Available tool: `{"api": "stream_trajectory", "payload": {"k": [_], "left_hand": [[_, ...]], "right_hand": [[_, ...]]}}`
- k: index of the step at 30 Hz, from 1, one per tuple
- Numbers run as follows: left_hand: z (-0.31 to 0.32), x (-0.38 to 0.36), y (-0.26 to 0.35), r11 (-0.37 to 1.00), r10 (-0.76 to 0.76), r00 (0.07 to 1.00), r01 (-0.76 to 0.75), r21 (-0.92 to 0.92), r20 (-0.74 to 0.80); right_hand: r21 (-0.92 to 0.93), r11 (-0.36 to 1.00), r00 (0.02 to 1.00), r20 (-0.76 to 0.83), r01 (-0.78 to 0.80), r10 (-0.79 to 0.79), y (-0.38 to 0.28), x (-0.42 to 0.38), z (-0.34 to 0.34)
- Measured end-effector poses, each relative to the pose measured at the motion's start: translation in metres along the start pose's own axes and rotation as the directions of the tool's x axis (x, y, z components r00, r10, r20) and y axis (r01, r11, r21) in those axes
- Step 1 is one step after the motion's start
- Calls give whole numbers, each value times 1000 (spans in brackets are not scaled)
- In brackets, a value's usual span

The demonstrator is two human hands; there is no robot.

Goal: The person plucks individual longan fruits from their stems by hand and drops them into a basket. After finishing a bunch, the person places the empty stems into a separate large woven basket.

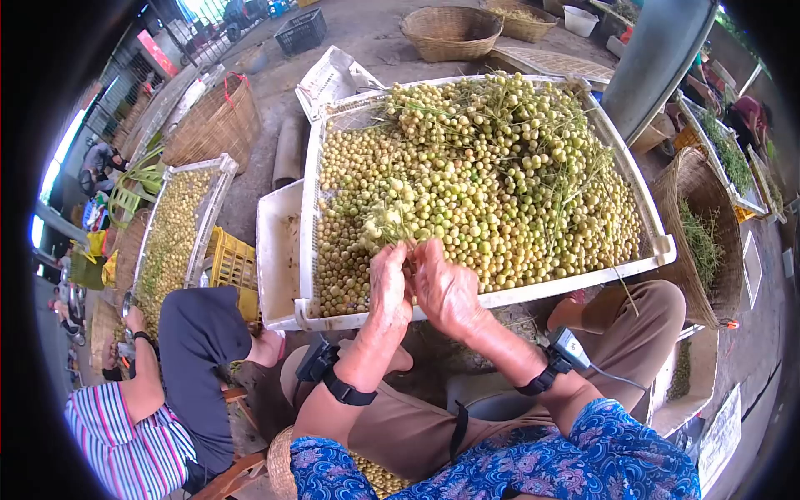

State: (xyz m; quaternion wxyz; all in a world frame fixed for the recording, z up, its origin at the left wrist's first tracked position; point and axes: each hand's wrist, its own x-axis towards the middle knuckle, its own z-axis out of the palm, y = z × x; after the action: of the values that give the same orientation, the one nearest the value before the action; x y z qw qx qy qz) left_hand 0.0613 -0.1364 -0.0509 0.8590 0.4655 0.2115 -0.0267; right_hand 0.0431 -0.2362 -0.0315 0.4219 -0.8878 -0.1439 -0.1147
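Observation:
A large white tray [492,297] in front of me is heaped with small round yellow-green fruits [500,225]. Over its near edge, my left hand [388,283] and my right hand [447,287] meet with fingers closed. A small bunch of pale fruit on stems [386,223] sticks out from between them, just above the loose fruit. My left hand grips its stem end. The right fingers pinch right beside it, seemingly on the stems; their tips are partly hidden.
At the tray's back lie stemmy fruit clusters [533,125]. Woven baskets stand behind [452,35] and at right [727,279], the latter holding green stems [698,242]. Left, another person's hand [133,318] is by a second fruit tray [208,229]. A metal post [658,67] rises behind the tray.

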Motion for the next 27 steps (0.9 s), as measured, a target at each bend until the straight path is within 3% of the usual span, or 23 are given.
{"api": "stream_trajectory", "payload": {"k": [2, 3, 4, 5, 6, 7, 8, 9, 10, 11, 12, 13, 15, 19, 21, 23, 25, 27], "left_hand": [[-16, 4, -7, 936, -235, 972, 231, -264, 19], [-15, -2, -3, 935, -229, 973, 224, -274, 15], [-11, -12, 7, 967, -206, 979, 202, -157, -10], [-10, -18, 14, 983, -181, 983, 180, -34, -32], [-15, -19, 17, 982, -191, 980, 191, 5, -61], [-13, -18, 17, 989, -136, 991, 137, -60, 17], [-17, -17, 21, 981, -177, 984, 178, -76, 20], [-21, -18, 23, 971, -218, 976, 220, -94, 23], [-23, -19, 24, 971, -218, 976, 218, -96, 12], [-22, -18, 23, 968, -223, 975, 223, -113, 13], [-22, -18, 23, 966, -226, 974, 227, -128, 20], [-26, -18, 23, 966, -228, 974, 228, -125, 18], [-34, -15, 24, 938, -265, 955, 287, -192, 134], [-31, -25, 35, 949, -250, 957, 273, -160, 149], [-26, -30, 36, 952, -246, 955, 270, -146, 163], [-19, -35, 39, 960, -262, 948, 275, -49, 180], [-16, -37, 38, 966, -252, 950, 260, -18, 184], [-15, -37, 39, 964, -249, 950, 262, -46, 191]], "right_hand": [[-39, 998, 991, 121, 58, -53, 0, -12, 9], [-80, 990, 979, 174, 119, -104, 1, -14, 10], [-80, 988, 977, 182, 129, -113, 1, -6, 4], [28, 979, 878, 438, 202, -194, 2, 7, -4], [152, 959, 708, 648, 240, -280, 6, 21, -11], [365, 901, 757, 514, 234, -404, 17, 38, -16], [344, 938, 854, 500, -41, -146, 7, 58, -27], [157, 979, 948, 272, 127, -166, 11, 79, -21], [-58, 941, 942, 40, 334, -332, 22, 101, -7], [-202, 944, 963, 129, 261, -238, 18, 119, -4], [-232, 882, 912, 113, 409, -393, 39, 134, 18], [-384, 791, 879, 191, 476, -436, 57, 145, 35], [-465, 727, 852, 403, 505, -334, 69, 156, 42], [-505, 633, 798, 495, 586, -344, 91, 173, 40], [-306, 752, 808, 316, 583, -498, 94, 175, 32], [-402, 627, 745, 356, 667, -564, 87, 178, 28], [-384, 641, 726, 537, 664, -430, 88, 180, 22], [-313, 718, 731, 561, 622, -389, 92, 180, 16]]}}
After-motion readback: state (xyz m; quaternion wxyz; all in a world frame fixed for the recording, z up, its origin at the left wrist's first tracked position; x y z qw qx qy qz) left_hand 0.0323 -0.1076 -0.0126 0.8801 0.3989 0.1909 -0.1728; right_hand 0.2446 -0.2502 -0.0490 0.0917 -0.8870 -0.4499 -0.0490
